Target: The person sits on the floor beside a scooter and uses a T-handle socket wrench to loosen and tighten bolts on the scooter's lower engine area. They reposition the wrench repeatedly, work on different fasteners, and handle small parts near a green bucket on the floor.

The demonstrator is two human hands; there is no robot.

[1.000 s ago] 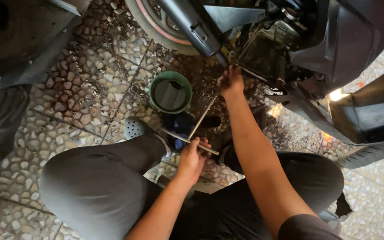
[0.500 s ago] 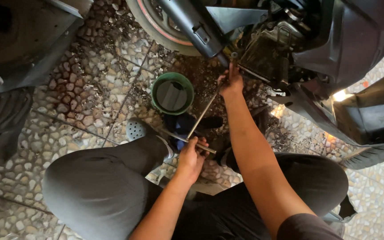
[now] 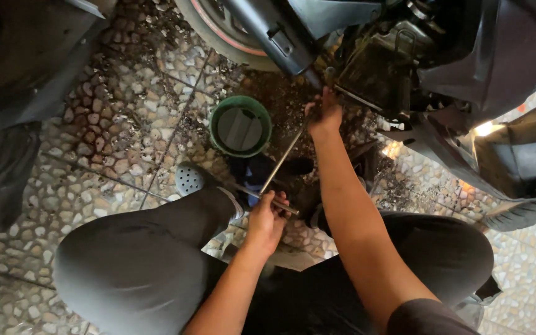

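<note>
Here, a person crouches on a pebble-patterned tile floor [image 3: 94, 149] beside a scooter whose rear wheel [image 3: 218, 31] and dark underside fill the upper part of the frame. The left hand [image 3: 267, 217], just below the centre of the frame, is closed around the crossbar of a long T-handle wrench [image 3: 280, 164]; its steel shaft runs up and to the right toward the right hand [image 3: 324, 115], which is wrapped around the far end of the shaft just under the engine case [image 3: 373, 74]. Both grips look fully closed on the tool; the fastener itself is hidden behind the right hand. A green drain pan [image 3: 241, 126] sits on the floor to the left of the shaft, near a grey clog [image 3: 188, 178] on the person's foot. To do this well, I judge that the right hand should keep the socket end pressed square on the fastener while the left turns the crossbar, with the shaft held in line so that it does not cam off. The pan seems to lie a little left of the spot where the tool meets the engine, so it may want to be closer.
</note>
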